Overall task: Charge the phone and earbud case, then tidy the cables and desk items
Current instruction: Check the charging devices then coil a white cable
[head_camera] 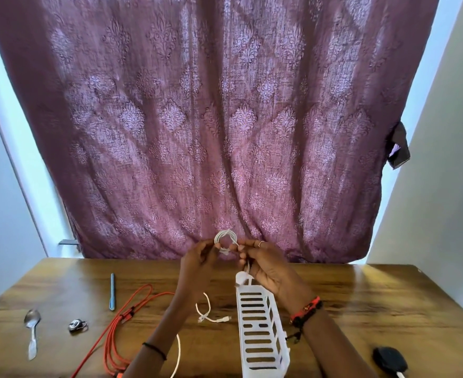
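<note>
- While raised above the far end of the white slotted basket (pixel 260 331), the left grip (pixel 197 260) and right grip (pixel 266 268) both pinch the coiled white cable (pixel 225 238), fingers curled on its left and right sides. The coil is in the air, off the table (pixel 388 309).
- A thin strand hangs from the right grip toward the basket's far end; what it is can't be told.
- Basket lies lengthwise on the table, under the right forearm.
- Short white cable (pixel 211 315): loose on the table, just left of the basket.
- Second white cable (pixel 178 356): left of the basket's near end, partly hidden by the left forearm.
- Orange cable (pixel 124 317): further left of the basket, in long loops.
- Blue pen (pixel 112 291): left of the basket, just past the orange loops.
- Small dark-and-silver item (pixel 77 325) and spoon (pixel 32 331): far left of the basket, well apart from it; item too small to identify.
- Black rounded object (pixel 390 362): right of the basket's near end.
- Purple curtain (pixel 225 118): behind the basket, past the table's far edge.
</note>
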